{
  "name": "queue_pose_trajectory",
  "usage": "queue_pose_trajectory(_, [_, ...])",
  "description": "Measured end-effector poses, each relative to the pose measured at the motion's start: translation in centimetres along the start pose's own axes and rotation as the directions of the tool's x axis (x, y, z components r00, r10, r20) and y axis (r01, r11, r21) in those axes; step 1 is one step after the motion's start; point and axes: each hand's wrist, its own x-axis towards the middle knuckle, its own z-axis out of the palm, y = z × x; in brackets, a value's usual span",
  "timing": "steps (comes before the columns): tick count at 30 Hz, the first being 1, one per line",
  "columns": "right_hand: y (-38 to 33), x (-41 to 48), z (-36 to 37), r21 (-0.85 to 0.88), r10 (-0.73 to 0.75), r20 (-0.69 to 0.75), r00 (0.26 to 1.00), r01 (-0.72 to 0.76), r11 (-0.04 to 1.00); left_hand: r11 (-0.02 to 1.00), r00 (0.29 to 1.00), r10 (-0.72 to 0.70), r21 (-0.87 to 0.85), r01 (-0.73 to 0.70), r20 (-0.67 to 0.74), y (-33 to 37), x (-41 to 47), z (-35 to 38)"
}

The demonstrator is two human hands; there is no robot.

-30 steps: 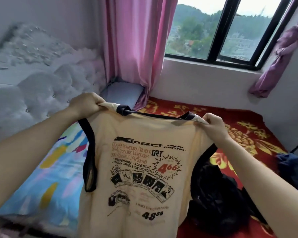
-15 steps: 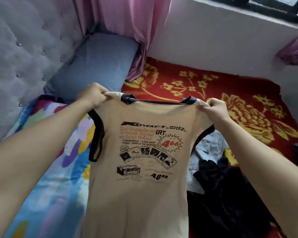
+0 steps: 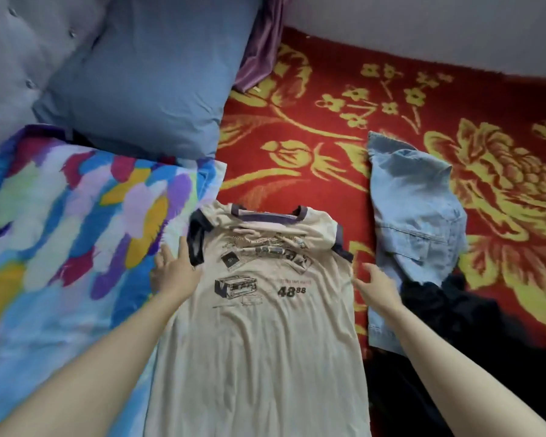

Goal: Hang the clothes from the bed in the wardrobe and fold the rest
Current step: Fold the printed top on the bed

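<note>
The bed's red blanket (image 3: 312, 127), a thick, woolly cover with big yellow flowers, now carries the beige T-shirt (image 3: 259, 348), which half a second ago hung in the air, held by its shoulders. It lies print side up near the bed's near edge, over the border between the red blanket and the many-coloured quilt (image 3: 60, 234), and its hem runs out of view at the bottom. I judge that this shirt will be folded and not hung, and that the folding is only starting. The quilt looks smooth and thin, with painted-looking patches. The blue pillow (image 3: 145, 89) at the head corner is plump and soft. The T-shirt is thin jersey with dark bands at the neck and sleeves. It has long wrinkles down the body and is bunched across the chest, so the print is partly hidden. The pale denim garment (image 3: 413, 222) beside it is stiffer and lies roughly doubled, and the dark clothes (image 3: 460, 323) form a loose heap by it. The left hand (image 3: 175, 272) has let go and rests with straight fingers against the left sleeve. The right hand (image 3: 379, 287), blurred, is relaxed at the shirt's right side and grips nothing.
</note>
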Motion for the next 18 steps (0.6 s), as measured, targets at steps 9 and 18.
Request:
queue_pose_trajectory(9, [11.4, -10.2, 15.0, -0.254, 0.072, 0.153, 0.986, -0.031, 0.967, 0.976, 0.969, -0.045, 0.220, -0.010, 0.243, -8.4, -15.9, 17.2])
queue_pose_trajectory(18, [18.1, -18.5, 20.1, -0.501, -0.333, 0.336, 0.881, 0.467, 0.728, 0.894, 0.914, 0.220, 0.305, -0.329, 0.342, -14.1, -23.2, 20.7])
